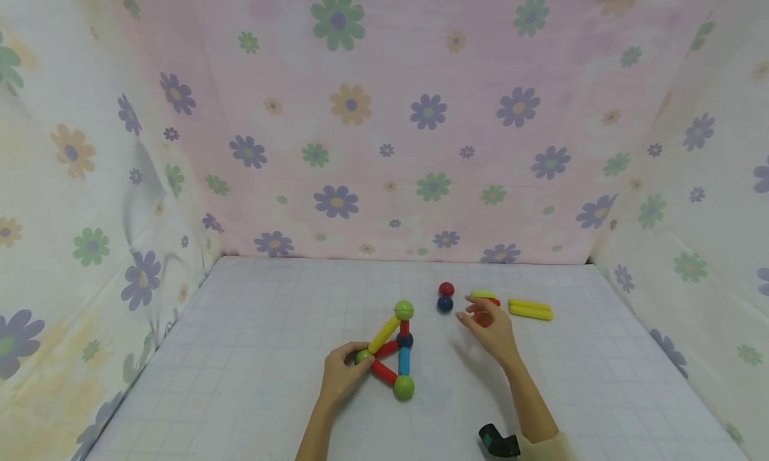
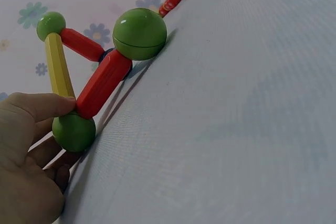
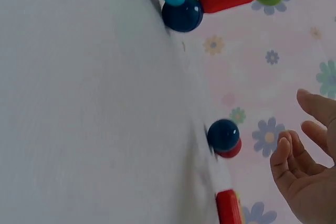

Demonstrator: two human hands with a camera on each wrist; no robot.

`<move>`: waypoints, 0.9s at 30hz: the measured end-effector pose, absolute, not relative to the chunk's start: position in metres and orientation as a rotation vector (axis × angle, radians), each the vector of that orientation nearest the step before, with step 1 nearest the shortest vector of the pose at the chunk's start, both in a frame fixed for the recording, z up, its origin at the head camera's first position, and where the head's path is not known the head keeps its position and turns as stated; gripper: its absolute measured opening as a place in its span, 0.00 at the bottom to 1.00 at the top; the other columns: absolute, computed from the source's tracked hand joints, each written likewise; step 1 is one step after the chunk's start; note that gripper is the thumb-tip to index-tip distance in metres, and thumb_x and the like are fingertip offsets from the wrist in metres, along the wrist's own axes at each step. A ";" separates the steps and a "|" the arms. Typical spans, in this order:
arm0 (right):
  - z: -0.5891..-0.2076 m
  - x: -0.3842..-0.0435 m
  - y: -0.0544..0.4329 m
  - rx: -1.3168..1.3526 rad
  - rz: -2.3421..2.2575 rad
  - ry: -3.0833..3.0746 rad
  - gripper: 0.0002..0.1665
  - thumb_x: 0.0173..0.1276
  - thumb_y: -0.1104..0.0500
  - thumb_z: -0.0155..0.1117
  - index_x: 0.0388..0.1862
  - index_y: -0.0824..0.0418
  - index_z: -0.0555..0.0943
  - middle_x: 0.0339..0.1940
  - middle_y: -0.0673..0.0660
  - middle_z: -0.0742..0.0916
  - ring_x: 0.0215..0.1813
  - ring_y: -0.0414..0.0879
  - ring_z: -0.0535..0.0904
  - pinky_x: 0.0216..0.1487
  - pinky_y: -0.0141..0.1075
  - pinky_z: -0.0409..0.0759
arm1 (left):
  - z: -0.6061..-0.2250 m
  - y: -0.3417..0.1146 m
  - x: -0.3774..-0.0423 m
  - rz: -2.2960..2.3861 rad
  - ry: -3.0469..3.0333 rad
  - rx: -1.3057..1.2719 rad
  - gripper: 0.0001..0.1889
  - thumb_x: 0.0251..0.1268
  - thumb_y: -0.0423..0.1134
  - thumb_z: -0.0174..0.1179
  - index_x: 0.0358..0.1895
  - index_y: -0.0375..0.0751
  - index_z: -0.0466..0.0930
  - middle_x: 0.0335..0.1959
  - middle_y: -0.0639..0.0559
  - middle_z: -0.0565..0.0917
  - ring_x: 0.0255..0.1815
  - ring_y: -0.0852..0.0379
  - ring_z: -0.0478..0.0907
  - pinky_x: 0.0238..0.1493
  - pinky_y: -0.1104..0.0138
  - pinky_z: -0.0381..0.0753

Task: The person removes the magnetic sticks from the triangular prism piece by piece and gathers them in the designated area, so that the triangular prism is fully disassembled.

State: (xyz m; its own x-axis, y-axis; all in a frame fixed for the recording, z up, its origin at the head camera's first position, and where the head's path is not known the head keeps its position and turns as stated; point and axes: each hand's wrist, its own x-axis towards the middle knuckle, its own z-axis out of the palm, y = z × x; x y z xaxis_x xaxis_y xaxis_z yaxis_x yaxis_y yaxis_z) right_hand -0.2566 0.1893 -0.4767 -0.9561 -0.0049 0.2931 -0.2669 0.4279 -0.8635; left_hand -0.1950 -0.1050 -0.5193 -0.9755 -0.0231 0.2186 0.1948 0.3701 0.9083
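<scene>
Angular frame of glossy coloured rods and balls (image 1: 387, 349): standing on the white, faintly gridded bench (image 1: 270, 314), between the person's two forearms. Joining three green balls (image 1: 404, 389) and a dark blue ball (image 1: 405, 341) with a six-sided yellow rod (image 1: 383, 334), a light blue rod (image 1: 404, 362) and red rods (image 1: 384, 371). Lifting one green ball above the bench on the yellow rod and a red one. Showing, beside a cream sleeve (image 1: 543, 447), a black device with a green patch (image 1: 498, 443), too small for reading any marking. Gripping the leftmost green ball (image 2: 74, 134) with the left hand (image 1: 342, 377), curling thumb and fingers round it and resting one digit by the rod ends. Slanting the left forearm up and rightward from the near edge. Hovering with the right hand (image 1: 495, 334) over a loose red rod (image 3: 229, 207), apart from the bench in the right wrist view. Bending its fingers loosely, leaving a gap between thumb and fingertips, holding nothing. Slanting the right forearm up and leftward from the sleeve. Showing, left of the right hand, a glossy red ball (image 1: 446, 289) just beyond a loose dark blue ball (image 1: 444, 305); behind its fingertips, a short yellow-green rod (image 1: 483, 293); to its right, two yellow rods (image 1: 531, 309) lying side by side.
</scene>
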 end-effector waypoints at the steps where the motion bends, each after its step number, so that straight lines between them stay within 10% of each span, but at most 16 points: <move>1: -0.473 -0.256 0.184 0.293 1.578 -2.449 0.26 0.60 0.58 0.69 0.56 0.66 0.76 0.43 0.66 0.82 0.38 0.46 0.78 0.35 0.28 0.78 | -0.519 -0.105 -0.195 -1.659 -2.438 -0.151 0.11 0.55 0.34 0.63 0.42 0.34 0.83 0.41 0.46 0.85 0.51 0.45 0.78 0.57 0.49 0.71; 16: -0.451 -0.239 0.112 0.941 1.600 -2.506 0.22 0.63 0.59 0.65 0.56 0.64 0.78 0.46 0.62 0.83 0.36 0.46 0.80 0.39 0.33 0.81 | -0.515 -0.103 -0.193 -1.609 -2.554 -0.228 0.14 0.46 0.30 0.62 0.40 0.37 0.81 0.37 0.50 0.82 0.39 0.56 0.74 0.44 0.64 0.73; 27: -0.436 -0.223 0.100 0.925 1.308 -2.542 0.19 0.58 0.57 0.70 0.46 0.63 0.82 0.37 0.56 0.84 0.29 0.39 0.73 0.29 0.28 0.77 | -0.477 -0.083 -0.200 -1.595 -2.508 -0.448 0.14 0.60 0.44 0.63 0.45 0.40 0.83 0.36 0.53 0.85 0.41 0.55 0.79 0.48 0.49 0.74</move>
State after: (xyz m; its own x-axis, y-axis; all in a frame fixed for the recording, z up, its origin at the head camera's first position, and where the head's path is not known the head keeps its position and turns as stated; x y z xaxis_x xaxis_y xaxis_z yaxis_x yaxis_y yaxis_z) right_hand -0.2233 0.0998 -0.4363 -0.8018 -0.4593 0.3824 -0.5782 0.4340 -0.6909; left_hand -0.2000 -0.0831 -0.4773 -0.9466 0.1761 0.2702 0.3194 0.3952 0.8613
